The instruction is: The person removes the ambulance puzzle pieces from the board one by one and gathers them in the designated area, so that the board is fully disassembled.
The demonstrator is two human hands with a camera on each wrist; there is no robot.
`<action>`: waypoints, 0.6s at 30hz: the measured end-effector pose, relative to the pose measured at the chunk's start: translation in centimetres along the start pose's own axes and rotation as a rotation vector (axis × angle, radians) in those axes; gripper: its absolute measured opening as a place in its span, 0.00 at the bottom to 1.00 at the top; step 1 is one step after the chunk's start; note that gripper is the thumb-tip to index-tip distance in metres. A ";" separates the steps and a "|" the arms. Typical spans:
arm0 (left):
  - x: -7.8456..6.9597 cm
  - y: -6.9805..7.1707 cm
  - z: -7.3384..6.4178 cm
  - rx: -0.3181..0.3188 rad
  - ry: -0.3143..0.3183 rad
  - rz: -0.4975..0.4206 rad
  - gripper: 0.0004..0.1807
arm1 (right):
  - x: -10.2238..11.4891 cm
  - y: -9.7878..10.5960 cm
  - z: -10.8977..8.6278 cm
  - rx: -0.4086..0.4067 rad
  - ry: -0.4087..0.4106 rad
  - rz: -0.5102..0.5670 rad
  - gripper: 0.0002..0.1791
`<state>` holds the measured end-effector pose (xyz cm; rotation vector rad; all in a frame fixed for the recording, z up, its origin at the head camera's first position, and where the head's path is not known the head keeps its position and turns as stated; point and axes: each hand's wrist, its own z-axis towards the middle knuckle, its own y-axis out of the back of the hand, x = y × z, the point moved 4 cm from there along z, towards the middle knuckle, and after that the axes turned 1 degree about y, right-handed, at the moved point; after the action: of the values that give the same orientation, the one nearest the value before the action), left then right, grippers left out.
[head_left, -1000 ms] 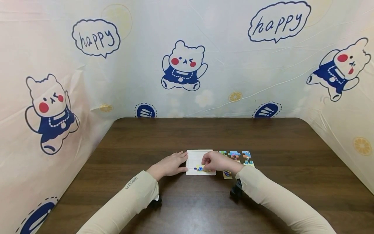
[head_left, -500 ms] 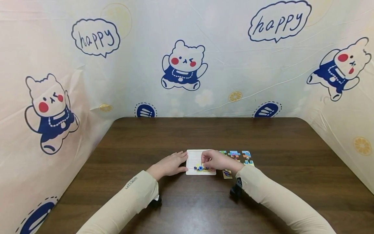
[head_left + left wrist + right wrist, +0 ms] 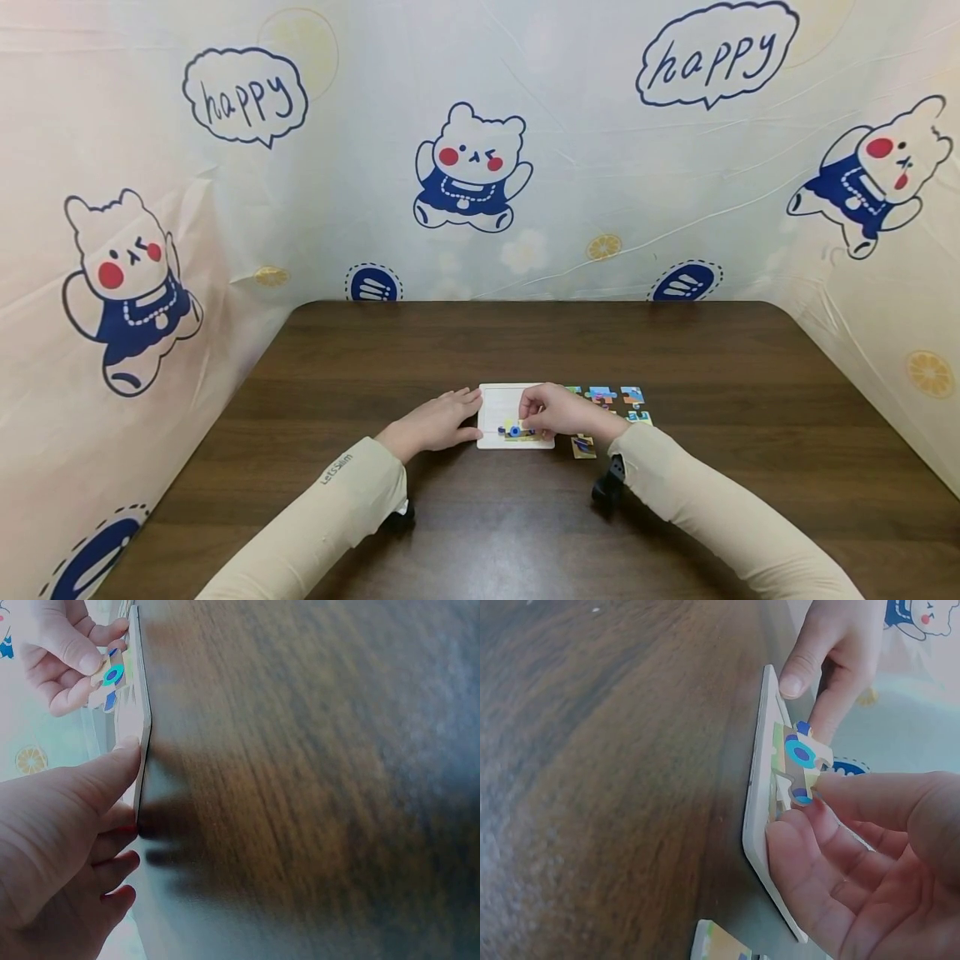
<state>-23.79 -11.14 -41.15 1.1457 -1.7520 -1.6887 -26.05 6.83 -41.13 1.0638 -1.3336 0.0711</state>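
In the head view a white puzzle tray [image 3: 493, 407] lies on the table. My left hand [image 3: 435, 423] rests at its left edge, fingers extended; the left wrist view shows the thumb [image 3: 120, 761] on the rim. My right hand [image 3: 564, 412] is over the right part of the tray. Its thumb and fingers pinch a jigsaw piece [image 3: 801, 756] printed with a blue ring on yellow and brown. The right wrist view has this piece tilted up, close over the tray's near side. Part of the tray is hidden under the right hand.
Several loose jigsaw pieces [image 3: 601, 395] lie right of the tray, some partly covered by the right hand and forearm. One brown and blue piece [image 3: 583, 447] sits nearest the person. A printed cloth [image 3: 570, 167] hangs behind the brown wooden table [image 3: 465, 525].
My right hand has shifted only slightly over the tray, still pinching the jigsaw piece, and more of the piece's yellow part shows. The left hand stays at the tray's edge.
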 end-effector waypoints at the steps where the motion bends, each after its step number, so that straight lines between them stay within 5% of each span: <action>1: 0.0 0.0 0.0 0.001 0.001 0.001 0.32 | 0.0 0.0 0.0 -0.003 0.000 -0.004 0.05; 12: 0.2 -0.2 0.1 0.010 0.021 0.024 0.33 | -0.2 0.9 -0.5 -0.021 -0.027 0.097 0.04; 18: 0.2 -0.3 0.2 0.018 0.025 0.032 0.33 | -0.1 2.0 -1.3 -0.044 -0.025 0.058 0.04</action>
<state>-23.94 -11.15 -41.48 1.1357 -1.7649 -1.6360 -26.24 8.85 -39.89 0.9925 -1.3826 0.0716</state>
